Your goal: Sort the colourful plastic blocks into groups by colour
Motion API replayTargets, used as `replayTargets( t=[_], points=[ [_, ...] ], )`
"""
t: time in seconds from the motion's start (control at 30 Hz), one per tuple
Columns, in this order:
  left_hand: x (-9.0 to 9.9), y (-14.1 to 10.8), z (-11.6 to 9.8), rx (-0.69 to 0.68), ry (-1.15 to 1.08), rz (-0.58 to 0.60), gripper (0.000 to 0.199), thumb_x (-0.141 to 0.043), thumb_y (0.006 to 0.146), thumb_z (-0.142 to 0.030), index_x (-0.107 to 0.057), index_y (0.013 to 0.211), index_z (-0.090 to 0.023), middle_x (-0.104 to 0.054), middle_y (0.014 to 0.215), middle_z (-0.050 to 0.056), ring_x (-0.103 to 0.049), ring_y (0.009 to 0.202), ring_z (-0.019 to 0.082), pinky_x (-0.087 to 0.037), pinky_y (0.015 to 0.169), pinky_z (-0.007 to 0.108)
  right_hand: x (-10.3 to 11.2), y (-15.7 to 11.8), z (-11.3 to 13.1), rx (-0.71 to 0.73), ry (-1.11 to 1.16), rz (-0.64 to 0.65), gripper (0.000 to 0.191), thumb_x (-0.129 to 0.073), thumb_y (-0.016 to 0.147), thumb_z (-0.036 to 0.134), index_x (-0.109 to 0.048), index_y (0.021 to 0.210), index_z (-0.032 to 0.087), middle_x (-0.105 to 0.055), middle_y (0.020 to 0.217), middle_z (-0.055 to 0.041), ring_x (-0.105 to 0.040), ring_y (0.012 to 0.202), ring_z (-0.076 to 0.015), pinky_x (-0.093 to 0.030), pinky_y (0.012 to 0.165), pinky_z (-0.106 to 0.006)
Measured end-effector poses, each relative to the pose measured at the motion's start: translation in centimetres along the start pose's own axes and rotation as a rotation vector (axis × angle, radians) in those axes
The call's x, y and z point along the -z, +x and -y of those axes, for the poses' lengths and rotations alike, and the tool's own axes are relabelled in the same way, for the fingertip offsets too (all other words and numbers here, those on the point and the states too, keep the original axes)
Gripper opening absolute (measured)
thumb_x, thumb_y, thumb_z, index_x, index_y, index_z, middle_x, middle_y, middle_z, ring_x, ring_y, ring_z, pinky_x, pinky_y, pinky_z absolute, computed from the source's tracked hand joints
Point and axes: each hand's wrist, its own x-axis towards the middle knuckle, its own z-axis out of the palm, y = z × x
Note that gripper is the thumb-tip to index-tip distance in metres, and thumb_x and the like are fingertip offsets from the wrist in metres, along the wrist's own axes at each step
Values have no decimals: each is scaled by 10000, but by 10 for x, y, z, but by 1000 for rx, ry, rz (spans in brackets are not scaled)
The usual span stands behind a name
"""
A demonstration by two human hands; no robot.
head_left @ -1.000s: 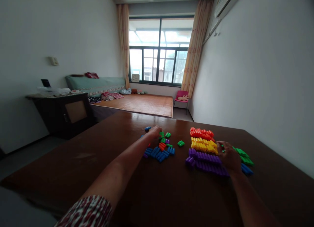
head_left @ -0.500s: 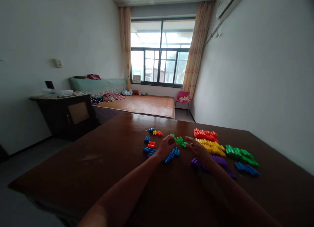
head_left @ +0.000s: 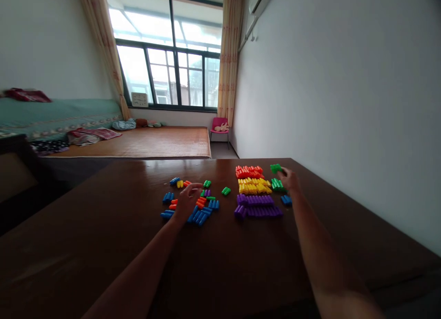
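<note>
- Currently right hand (head_left: 290,179) pinching green pieces (head_left: 275,168), just beyond green row (head_left: 277,185)
- Left hand (head_left: 188,200) over mixed pieces (head_left: 200,217), left; fingers curled, can't tell if gripping
- Red (head_left: 248,172), yellow (head_left: 255,186), purple rows (head_left: 260,212) between hands
- Far: plush toy (head_left: 222,127) on pink chair (head_left: 217,122)

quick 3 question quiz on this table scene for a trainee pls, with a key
1. Multiple choice: what colour are the pieces at the right hand's fingertips?
a) red
b) green
c) purple
2. True or false: the left hand is nearer the scattered pieces than the purple rows.
3. Fill in: between the red rows and the purple rows lie ____ rows.

Key: 1 b; 2 true; 3 yellow
</note>
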Motion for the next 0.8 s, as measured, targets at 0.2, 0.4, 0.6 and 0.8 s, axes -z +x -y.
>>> replayTargets(
  t=[0.2,0.4,0.6,0.8],
  points=[
    [6,3,12,-24,58,-14,279,-566,803,-397,-657,973,-196,-713,857,39,-700,835,207,-573,721,312,34,-8,-79,-348,-324,-77,324,-612,738,311,-611,1013,140,-685,784,-78,-620,650,-181,-469,630,-295],
    [5,-1,6,-85,164,19,250,-520,831,-370,-662,965,-215,-701,939,47,-681,892,207,-577,748,314,29,-12,-86,-410,-523,3,278,-580,786,403,-652,954,193,-679,813,-97,-634,707,-230,-460,637,-335],
    [6,-3,15,-149,235,54,218,-486,870,-311,-659,958,-209,-674,980,46,-659,877,182,-568,732,290,26,-14,-98,-321,-577,-44,307,-541,810,422,-681,913,169,-662,801,-116,-612,709,-238,-448,656,-353],
    [-20,2,4,-218,408,153,252,-433,912,-239,-658,1018,-196,-666,1081,68,-617,1019,193,-513,896,324,11,-18,-65,-9,-446,-281,305,-457,857,325,-651,1014,150,-645,946,-122,-558,777,-206,-405,698,-322]
  ],
)
